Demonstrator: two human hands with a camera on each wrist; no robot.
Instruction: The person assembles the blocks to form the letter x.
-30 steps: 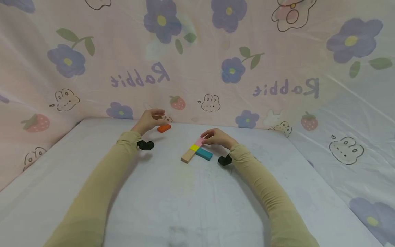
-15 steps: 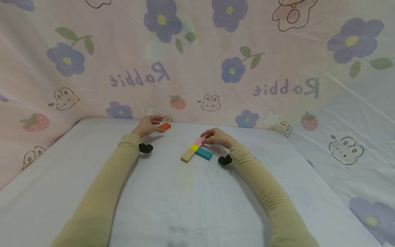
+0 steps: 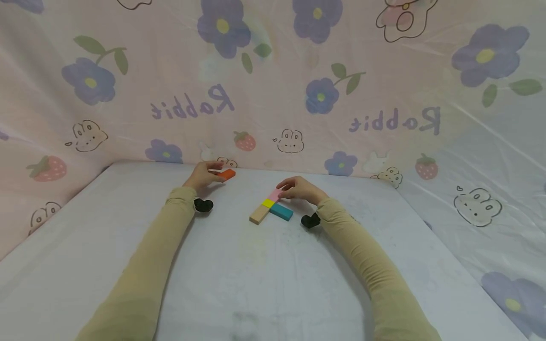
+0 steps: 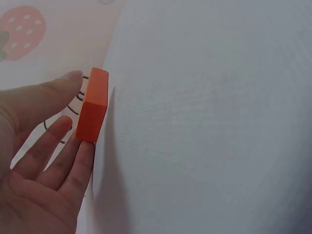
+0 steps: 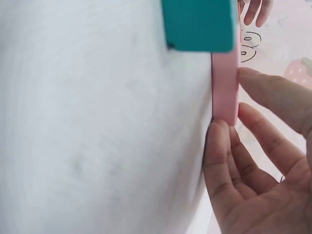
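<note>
At the far left of the white table, my left hand (image 3: pixel 204 175) holds an orange wooden block (image 3: pixel 228 175) by its near end. The left wrist view shows the thumb beside the block (image 4: pixel 92 107) and fingertips at its lower edge. Right of centre, my right hand (image 3: pixel 302 189) grips a pink block (image 3: pixel 275 194); the right wrist view shows fingertips around the pink block's end (image 5: pixel 225 92). This pink block lines up with a small yellow block (image 3: pixel 268 203) and a natural wood block (image 3: pixel 259 214). A teal block (image 3: pixel 281 211) extends to the right from the yellow one.
A white sheet covers the table (image 3: pixel 239 274). Behind it rises a pink curtain (image 3: pixel 264 94) printed with flowers, rabbits and strawberries, meeting the table's far edge just behind the orange block. A dark heart-shaped piece (image 3: pixel 203 205) hangs at each wrist.
My left hand has come down from above the orange block and now takes hold of its end. The right hand and the joined blocks stay in place.
</note>
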